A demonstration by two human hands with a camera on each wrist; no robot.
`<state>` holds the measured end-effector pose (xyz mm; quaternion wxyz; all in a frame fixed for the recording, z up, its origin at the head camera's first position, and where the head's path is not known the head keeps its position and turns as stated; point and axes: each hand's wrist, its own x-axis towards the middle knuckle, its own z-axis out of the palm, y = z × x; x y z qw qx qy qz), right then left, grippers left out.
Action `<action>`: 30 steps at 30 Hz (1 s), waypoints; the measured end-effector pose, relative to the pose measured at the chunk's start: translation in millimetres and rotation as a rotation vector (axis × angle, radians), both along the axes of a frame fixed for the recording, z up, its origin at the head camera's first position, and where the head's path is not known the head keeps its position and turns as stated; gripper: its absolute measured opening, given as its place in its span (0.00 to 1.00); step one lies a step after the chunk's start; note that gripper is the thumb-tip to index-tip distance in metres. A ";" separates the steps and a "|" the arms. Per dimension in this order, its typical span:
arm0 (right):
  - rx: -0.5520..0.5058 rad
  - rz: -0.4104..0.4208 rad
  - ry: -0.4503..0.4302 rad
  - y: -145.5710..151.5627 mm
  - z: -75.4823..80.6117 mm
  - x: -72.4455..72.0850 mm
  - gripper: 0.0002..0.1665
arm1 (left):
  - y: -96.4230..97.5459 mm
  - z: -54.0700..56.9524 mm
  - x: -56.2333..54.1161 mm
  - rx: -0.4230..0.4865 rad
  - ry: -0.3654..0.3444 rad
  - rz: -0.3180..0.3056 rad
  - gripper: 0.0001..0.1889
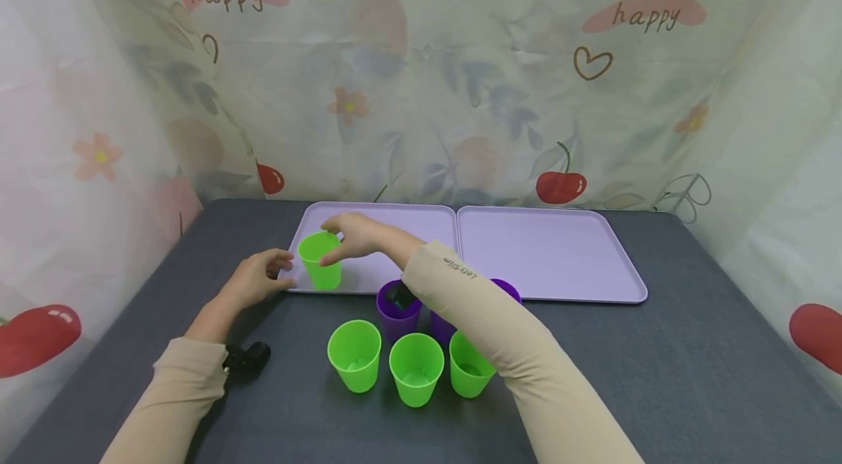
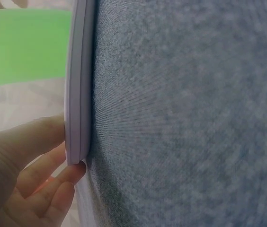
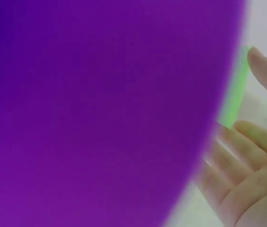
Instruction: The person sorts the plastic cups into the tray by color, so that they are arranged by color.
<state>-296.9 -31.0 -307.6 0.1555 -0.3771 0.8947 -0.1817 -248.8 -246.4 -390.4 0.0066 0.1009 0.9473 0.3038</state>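
Note:
A green cup (image 1: 319, 267) stands at the left end of the left lilac tray (image 1: 421, 219). My right hand (image 1: 358, 236) holds this cup near its rim, thumb on the near side and fingers around the far side. My left hand (image 1: 253, 278) grips the tray's front left corner. In the left wrist view the thumb lies against the tray rim (image 2: 79, 94) and the other fingers bend about the corner. A purple cup (image 3: 114, 113) fills most of the right wrist view and hides part of the green cup.
A second lilac tray (image 1: 546, 252) adjoins on the right. In front of the trays stand purple cups (image 1: 397, 325), partly hidden by my right sleeve (image 1: 487, 310). Nearer me is a row of three green cups (image 1: 416, 373). A patterned curtain (image 1: 427, 99) hangs behind the dark table (image 1: 671, 362).

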 end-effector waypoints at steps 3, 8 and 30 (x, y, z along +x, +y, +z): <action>-0.022 -0.019 -0.039 4.7 5.7 -0.1 0.41 | -0.1 -1.4 -1.2 0.000 0.001 -0.002 0.25; -0.085 -0.040 -0.032 16.7 22.2 2.7 0.35 | -0.6 -2.2 -3.2 -0.001 0.002 0.003 0.25; -0.339 -0.049 0.009 135.4 44.3 54.5 0.23 | -0.8 -2.2 -3.2 -0.011 0.003 -0.001 0.25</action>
